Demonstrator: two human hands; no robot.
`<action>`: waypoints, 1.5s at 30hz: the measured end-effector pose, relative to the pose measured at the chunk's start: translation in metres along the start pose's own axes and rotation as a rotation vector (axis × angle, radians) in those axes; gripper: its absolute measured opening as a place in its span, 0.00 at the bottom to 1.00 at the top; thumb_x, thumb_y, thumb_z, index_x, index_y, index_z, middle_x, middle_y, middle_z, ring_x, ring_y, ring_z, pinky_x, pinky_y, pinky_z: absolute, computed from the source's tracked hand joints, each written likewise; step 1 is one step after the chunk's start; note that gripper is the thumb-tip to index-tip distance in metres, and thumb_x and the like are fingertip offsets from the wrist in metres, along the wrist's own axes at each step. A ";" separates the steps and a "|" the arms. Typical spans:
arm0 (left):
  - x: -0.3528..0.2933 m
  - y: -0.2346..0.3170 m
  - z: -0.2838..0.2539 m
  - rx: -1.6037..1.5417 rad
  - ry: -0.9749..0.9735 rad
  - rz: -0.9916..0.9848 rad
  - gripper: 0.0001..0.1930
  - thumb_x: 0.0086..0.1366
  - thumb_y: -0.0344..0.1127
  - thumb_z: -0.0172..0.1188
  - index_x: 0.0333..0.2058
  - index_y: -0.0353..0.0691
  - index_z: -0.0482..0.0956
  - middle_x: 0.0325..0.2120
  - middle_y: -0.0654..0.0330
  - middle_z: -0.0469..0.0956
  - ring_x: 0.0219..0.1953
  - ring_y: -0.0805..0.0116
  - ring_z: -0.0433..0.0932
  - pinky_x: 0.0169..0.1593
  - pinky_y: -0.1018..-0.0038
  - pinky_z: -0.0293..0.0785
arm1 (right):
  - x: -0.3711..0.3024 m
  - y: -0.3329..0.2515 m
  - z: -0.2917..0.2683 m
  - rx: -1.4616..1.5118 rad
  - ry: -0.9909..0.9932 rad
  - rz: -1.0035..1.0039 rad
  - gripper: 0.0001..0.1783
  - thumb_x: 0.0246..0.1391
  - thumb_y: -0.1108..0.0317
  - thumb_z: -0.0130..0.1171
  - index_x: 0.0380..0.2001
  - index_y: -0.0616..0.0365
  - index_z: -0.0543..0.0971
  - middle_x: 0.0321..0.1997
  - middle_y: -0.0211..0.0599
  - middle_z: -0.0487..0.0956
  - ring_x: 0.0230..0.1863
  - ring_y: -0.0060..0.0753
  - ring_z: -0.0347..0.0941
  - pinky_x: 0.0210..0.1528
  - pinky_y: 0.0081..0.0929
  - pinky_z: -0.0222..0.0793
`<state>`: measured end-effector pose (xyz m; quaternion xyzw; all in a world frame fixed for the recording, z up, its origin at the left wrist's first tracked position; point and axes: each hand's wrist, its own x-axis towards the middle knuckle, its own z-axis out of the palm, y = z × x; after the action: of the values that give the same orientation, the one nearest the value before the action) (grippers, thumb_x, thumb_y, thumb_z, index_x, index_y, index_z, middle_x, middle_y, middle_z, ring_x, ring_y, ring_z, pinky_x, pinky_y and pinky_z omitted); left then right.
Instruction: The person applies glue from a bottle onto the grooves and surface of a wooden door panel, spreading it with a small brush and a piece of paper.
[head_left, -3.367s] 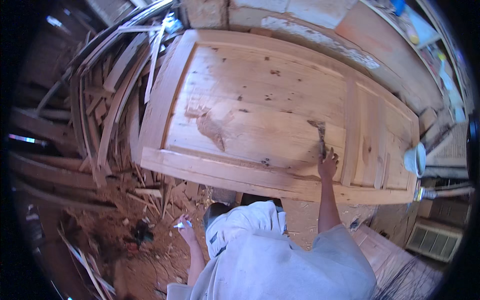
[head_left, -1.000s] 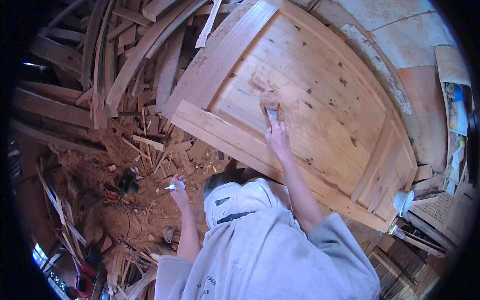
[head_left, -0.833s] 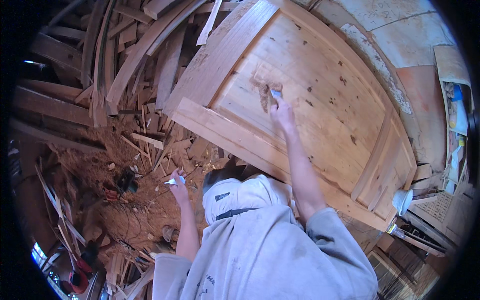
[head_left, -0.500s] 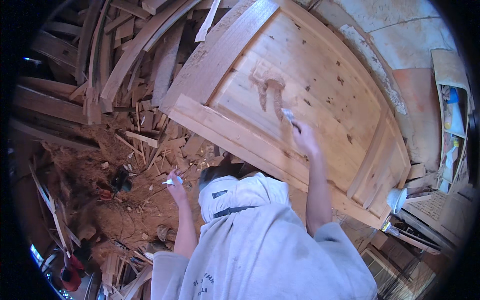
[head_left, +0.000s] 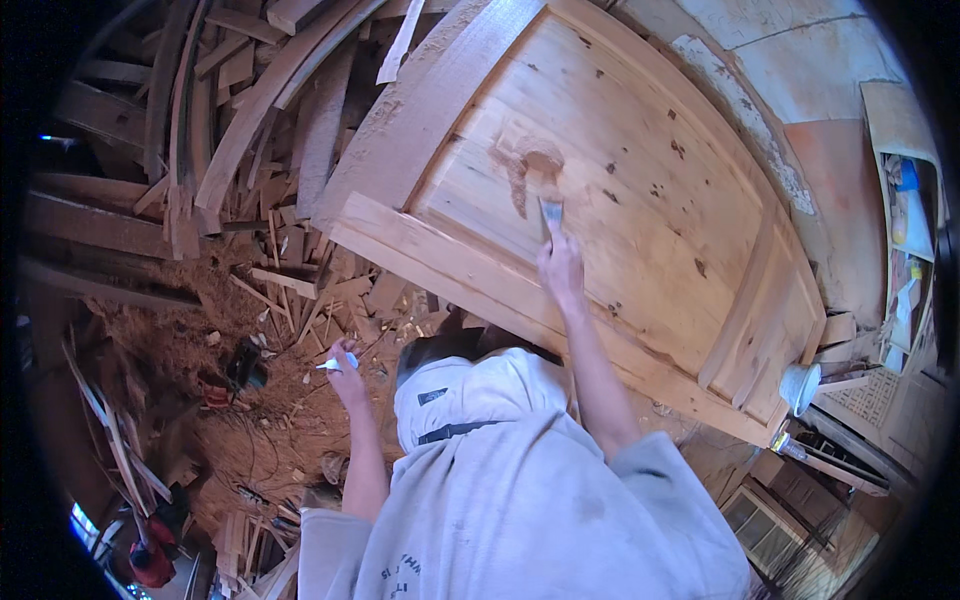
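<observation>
In a workshop strewn with timber offcuts [head_left: 250, 130] and sawdust, the right hand [head_left: 560, 270] grips a putty knife [head_left: 551, 212] pressed to a brown filler patch [head_left: 525, 170] on a pine door [head_left: 640, 190]; the left hand [head_left: 345, 365], held over the floor [head_left: 250, 430], grips a small white tool [head_left: 332, 364].

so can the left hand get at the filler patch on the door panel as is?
Probably not at once: the left hand hangs low by the scrap wood, holding a small white tool, and the right hand with its putty knife already sits at the filler patch.
</observation>
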<state>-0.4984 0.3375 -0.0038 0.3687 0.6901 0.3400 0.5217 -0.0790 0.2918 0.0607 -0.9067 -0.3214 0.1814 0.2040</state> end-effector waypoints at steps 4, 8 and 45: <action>-0.002 0.013 0.004 0.000 -0.031 -0.003 0.24 0.71 0.50 0.46 0.47 0.31 0.72 0.37 0.54 0.78 0.36 0.67 0.77 0.42 0.73 0.74 | 0.082 0.011 -0.002 -0.082 0.033 0.012 0.20 0.54 0.66 0.47 0.49 0.56 0.77 0.33 0.58 0.78 0.36 0.57 0.76 0.42 0.48 0.71; -0.003 0.006 -0.005 0.032 -0.019 0.036 0.24 0.71 0.50 0.46 0.47 0.31 0.72 0.37 0.54 0.78 0.36 0.67 0.77 0.42 0.73 0.74 | 0.144 0.014 -0.039 -0.053 -0.037 0.065 0.18 0.54 0.61 0.49 0.43 0.58 0.79 0.33 0.56 0.79 0.37 0.53 0.77 0.41 0.44 0.71; -0.034 -0.036 -0.019 -0.029 0.128 -0.132 0.24 0.72 0.50 0.45 0.47 0.30 0.73 0.35 0.54 0.79 0.34 0.68 0.78 0.39 0.74 0.74 | 0.052 -0.012 0.032 0.085 -0.013 -0.142 0.18 0.60 0.65 0.43 0.49 0.63 0.71 0.27 0.47 0.76 0.27 0.44 0.75 0.31 0.42 0.70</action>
<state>-0.5163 0.2884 -0.0137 0.2922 0.7399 0.3376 0.5031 -0.0618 0.3430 0.0292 -0.8710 -0.3781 0.1862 0.2527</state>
